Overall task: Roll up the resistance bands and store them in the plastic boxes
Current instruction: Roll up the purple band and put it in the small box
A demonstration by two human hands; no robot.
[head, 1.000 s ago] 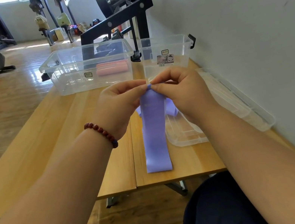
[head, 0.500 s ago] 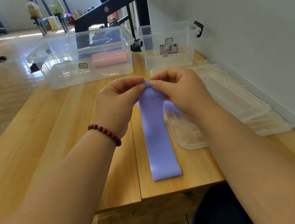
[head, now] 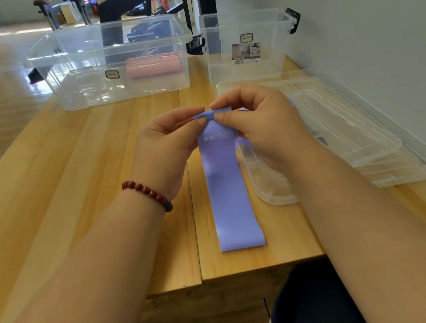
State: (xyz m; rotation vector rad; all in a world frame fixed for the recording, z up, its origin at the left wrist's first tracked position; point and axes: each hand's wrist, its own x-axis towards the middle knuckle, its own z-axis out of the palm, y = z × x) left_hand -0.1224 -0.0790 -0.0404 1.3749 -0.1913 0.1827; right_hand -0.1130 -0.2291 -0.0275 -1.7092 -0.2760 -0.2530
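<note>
Since the earlier frame, both hands have come lower and nearer, and the band's far end now shows a small first fold. Wooden table (head: 74, 186) carries a large plastic box (head: 114, 62) holding a rolled pink band (head: 153, 65), a smaller box (head: 245, 44) and lids (head: 350, 137). Purple band (head: 229, 187) lies flat toward the near table edge. Left hand (head: 167, 152) and right hand (head: 259, 124) pinch its far end, fingers closed on it. Recommendation: keep edges square and turns tight while rolling.
</note>
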